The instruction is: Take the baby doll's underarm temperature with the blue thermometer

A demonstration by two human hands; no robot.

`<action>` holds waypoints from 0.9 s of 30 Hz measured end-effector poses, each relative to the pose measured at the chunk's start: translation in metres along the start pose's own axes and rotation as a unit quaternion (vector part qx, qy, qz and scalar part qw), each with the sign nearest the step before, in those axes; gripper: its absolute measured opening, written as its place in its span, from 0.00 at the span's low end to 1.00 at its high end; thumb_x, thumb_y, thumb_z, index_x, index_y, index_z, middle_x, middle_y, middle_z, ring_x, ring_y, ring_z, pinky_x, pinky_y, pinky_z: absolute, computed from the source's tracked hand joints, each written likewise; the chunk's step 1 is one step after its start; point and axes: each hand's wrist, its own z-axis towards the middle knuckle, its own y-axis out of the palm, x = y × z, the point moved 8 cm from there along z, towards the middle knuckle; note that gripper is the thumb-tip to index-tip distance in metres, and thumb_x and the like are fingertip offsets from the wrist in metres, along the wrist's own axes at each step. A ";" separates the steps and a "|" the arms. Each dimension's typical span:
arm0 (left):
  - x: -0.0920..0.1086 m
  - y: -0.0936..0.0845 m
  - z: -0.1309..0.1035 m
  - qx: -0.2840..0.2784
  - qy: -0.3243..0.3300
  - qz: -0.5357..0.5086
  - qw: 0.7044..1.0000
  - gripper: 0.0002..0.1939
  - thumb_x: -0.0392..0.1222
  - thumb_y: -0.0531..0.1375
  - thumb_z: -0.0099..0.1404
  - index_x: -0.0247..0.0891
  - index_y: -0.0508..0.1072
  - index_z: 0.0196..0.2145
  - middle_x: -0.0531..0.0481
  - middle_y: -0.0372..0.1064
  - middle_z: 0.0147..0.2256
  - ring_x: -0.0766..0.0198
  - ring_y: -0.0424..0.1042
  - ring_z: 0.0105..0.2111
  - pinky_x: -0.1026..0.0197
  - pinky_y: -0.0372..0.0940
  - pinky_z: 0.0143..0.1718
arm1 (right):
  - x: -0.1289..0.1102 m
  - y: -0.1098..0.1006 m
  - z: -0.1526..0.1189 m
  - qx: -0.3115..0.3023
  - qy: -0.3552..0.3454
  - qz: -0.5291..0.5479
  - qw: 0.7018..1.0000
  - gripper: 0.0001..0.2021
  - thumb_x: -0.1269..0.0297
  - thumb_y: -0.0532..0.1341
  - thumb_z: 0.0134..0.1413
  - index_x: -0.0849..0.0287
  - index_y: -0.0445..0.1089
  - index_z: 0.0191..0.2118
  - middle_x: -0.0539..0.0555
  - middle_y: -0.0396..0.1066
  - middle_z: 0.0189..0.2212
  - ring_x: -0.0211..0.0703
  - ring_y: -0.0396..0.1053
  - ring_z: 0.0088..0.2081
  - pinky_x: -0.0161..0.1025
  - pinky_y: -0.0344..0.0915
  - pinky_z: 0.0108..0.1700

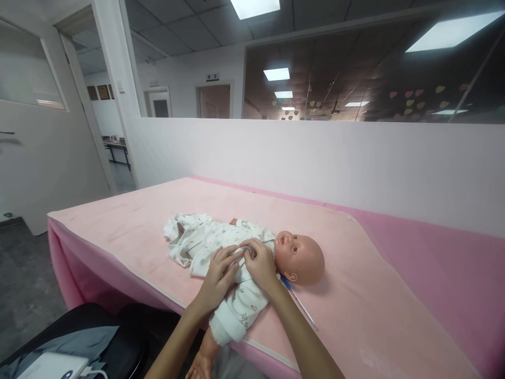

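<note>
A baby doll (302,259) lies on its back, head toward the right, in a white patterned baby outfit (242,305). Its near arm sticks out over the table's front edge. My left hand (221,271) rests on the doll's chest with fingers stretched out over the cloth. Beside it, my right hand (261,263) is closed in a pinch on the outfit near the chest; the exact bit between thumb and finger is hidden. By the doll's neck, behind my right forearm, lies a thin clear stick with a blue end (286,283).
A pink cover (130,221) drapes the table, which stands against a white half wall with windows. On the left is a door (43,142). At the lower left, a white device with a cable (53,366) sits on dark and grey cloth.
</note>
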 end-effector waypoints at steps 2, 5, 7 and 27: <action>0.000 0.000 0.000 -0.001 -0.001 -0.007 1.000 0.17 0.43 0.49 0.65 0.48 0.67 0.50 0.50 0.60 0.53 0.56 0.57 0.55 0.45 0.43 0.59 | 0.001 0.001 0.000 -0.009 0.002 0.001 1.000 0.15 0.75 0.51 0.45 0.56 0.70 0.36 0.49 0.70 0.29 0.36 0.63 0.25 0.33 0.59 0.29; 0.003 -0.001 -0.001 -0.005 0.001 -0.020 1.000 0.17 0.42 0.49 0.65 0.49 0.66 0.51 0.50 0.59 0.54 0.57 0.55 0.55 0.46 0.41 0.59 | 0.004 0.003 0.000 -0.019 0.011 0.005 1.000 0.15 0.75 0.50 0.46 0.56 0.69 0.38 0.49 0.71 0.30 0.36 0.63 0.26 0.33 0.59 0.29; 0.003 0.000 -0.002 -0.004 0.000 -0.032 0.999 0.16 0.41 0.49 0.65 0.47 0.66 0.50 0.49 0.61 0.53 0.58 0.56 0.55 0.46 0.41 0.59 | 0.005 0.003 0.000 -0.022 0.014 0.008 1.000 0.16 0.75 0.50 0.47 0.56 0.69 0.39 0.49 0.70 0.30 0.37 0.63 0.26 0.33 0.59 0.30; -0.004 -0.005 0.033 0.007 -0.079 -0.186 0.979 0.03 0.35 0.51 0.58 0.39 0.59 0.32 0.50 0.67 0.34 0.64 0.66 0.32 0.61 0.60 0.34 | 0.015 0.003 0.001 -0.015 0.076 0.154 0.985 0.18 0.76 0.49 0.41 0.57 0.67 0.38 0.47 0.66 0.28 0.31 0.55 0.20 0.29 0.53 0.21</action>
